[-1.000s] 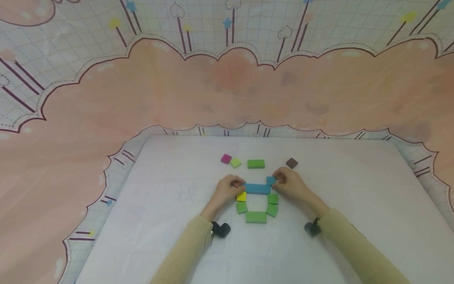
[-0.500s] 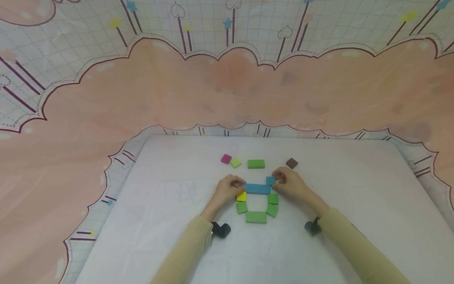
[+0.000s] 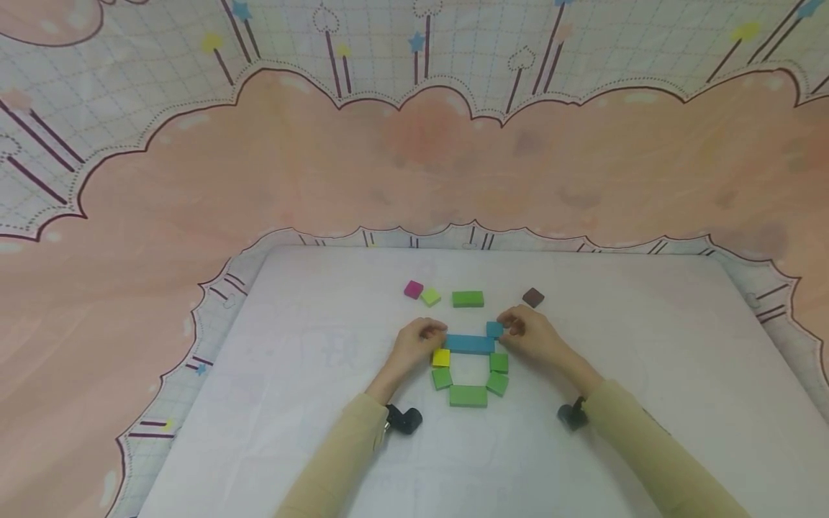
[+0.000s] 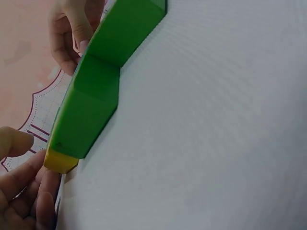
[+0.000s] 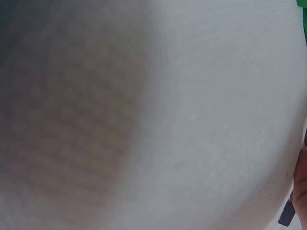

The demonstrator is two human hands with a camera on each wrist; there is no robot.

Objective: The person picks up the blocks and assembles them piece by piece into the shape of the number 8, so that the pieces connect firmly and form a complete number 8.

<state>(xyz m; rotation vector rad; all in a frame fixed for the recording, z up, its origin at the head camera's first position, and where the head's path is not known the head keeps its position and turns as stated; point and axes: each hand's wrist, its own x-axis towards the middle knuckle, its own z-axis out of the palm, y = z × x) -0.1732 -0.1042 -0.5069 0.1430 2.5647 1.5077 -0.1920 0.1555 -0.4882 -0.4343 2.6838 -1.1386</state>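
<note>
A long blue block (image 3: 469, 344) lies across the top of a ring of blocks on the white table. At its left end is my left hand (image 3: 416, 342), thumb and fingers parted in the left wrist view, near the yellow block (image 3: 441, 358). My right hand (image 3: 532, 337) pinches the right side of a small blue block (image 3: 494, 329), set above the long block's right end. Below, the ring runs through small green blocks (image 3: 499, 362) to a wider green block (image 3: 468, 396). In the right wrist view, only a bit of that hand (image 5: 301, 184) shows at the edge.
Behind the ring lie a magenta block (image 3: 413, 290), a lime block (image 3: 430, 296), a green rectangular block (image 3: 468, 298) and a brown block (image 3: 533, 297). White table surface (image 3: 291, 374) spreads on both sides. A patterned cloth (image 3: 414, 173) hangs behind.
My left fingers have drawn slightly left, showing more of the long blue block's left end. The right hand and the blocks look still.
</note>
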